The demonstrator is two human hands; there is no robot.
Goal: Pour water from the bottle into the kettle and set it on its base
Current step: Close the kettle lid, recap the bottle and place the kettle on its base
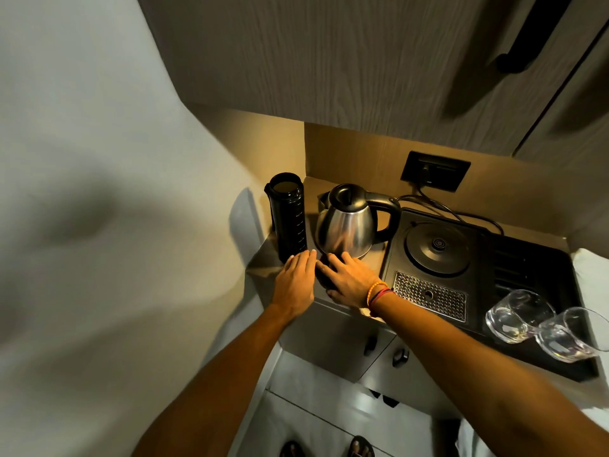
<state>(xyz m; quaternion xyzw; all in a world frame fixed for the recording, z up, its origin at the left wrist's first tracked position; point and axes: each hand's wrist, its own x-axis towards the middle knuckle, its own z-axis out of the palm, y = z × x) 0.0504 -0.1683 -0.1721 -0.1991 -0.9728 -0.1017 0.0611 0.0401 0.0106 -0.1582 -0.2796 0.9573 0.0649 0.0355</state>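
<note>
A tall black bottle stands uncapped at the counter's left end, with liquid visible inside. Right beside it sits a steel kettle with a black handle and its lid down, directly on the counter and off its base. The round black base lies empty on a black tray to the right. My left hand rests flat on the counter in front of the bottle, holding nothing. My right hand lies just in front of the kettle, curled over a small dark cap that it mostly hides.
The black tray has a perforated metal drip grate and two empty glasses lying on their sides at its front right. A cord runs to a wall socket. A cabinet hangs overhead; drawers sit below the counter.
</note>
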